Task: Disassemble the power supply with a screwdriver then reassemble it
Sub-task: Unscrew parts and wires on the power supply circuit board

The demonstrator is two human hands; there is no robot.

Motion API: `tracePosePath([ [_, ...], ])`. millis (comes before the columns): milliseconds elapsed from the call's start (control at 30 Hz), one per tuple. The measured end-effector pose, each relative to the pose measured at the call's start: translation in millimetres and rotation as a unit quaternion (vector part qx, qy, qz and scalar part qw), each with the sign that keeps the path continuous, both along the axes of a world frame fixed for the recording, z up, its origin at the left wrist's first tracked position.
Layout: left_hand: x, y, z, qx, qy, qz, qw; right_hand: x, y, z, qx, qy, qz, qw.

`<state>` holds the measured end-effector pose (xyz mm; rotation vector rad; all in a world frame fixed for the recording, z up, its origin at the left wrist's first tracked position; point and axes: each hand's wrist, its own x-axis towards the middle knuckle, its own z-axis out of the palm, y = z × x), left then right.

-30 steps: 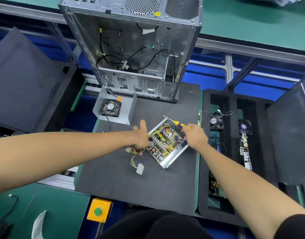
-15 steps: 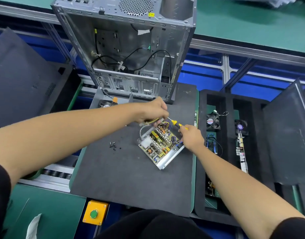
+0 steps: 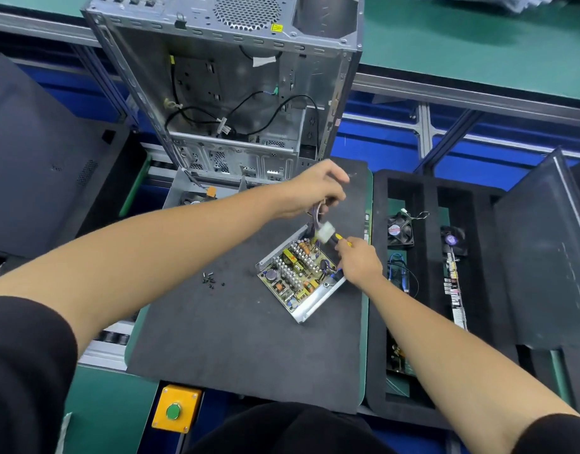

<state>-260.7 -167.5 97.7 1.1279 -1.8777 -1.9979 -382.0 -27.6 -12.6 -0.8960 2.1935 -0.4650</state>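
The power supply (image 3: 300, 278) lies open on the dark mat (image 3: 236, 348) that covers the worktop, its lid off and its circuit board facing up in the metal tray, set at an angle so that one long side is turned toward the person. The left hand (image 3: 318, 194) is raised above the far corner of the unit with its fingers curled round the cable bundle (image 3: 316, 213), and the white connector (image 3: 326, 233) hangs just below the grip; holding the wires up this way probably keeps them off the board and out of the tool's path. The right hand (image 3: 359, 262) rests at the near right edge of the tray, closed round the screwdriver (image 3: 339, 238), of which only a bit of yellow handle shows past the knuckles; where its tip sits I cannot tell, as the connector and hand hide it. A small heap of loose screws (image 3: 210, 279) lies on the mat to the left, well apart from the unit, likely parked there so they stay together for refitting. The cover (image 3: 196, 198) with its fan stands behind the left forearm, near the foot of the empty case (image 3: 236, 93). Judging by the bare board and freed screws, the unit is well into being taken apart.
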Motion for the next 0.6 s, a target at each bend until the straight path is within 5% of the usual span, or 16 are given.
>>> tracePosePath([
  [233, 15, -35, -26, 0.092, 0.099, 0.201, 0.970, -3, -1, -2, 0.007, -0.008, 0.007, 1.000],
  [433, 33, -35, -57, -0.078, -0.053, 0.223, 0.970, -4, -1, -5, 0.009, -0.007, 0.002, 1.000],
  [533, 38, -34, -61, -0.064, -0.039, 0.214, 0.974, -3, -1, -4, 0.015, -0.011, -0.004, 1.000],
  [600, 43, -36, -60, -0.099, -0.107, 0.191, 0.971, -3, 0, -3, 0.018, -0.013, -0.008, 1.000],
])
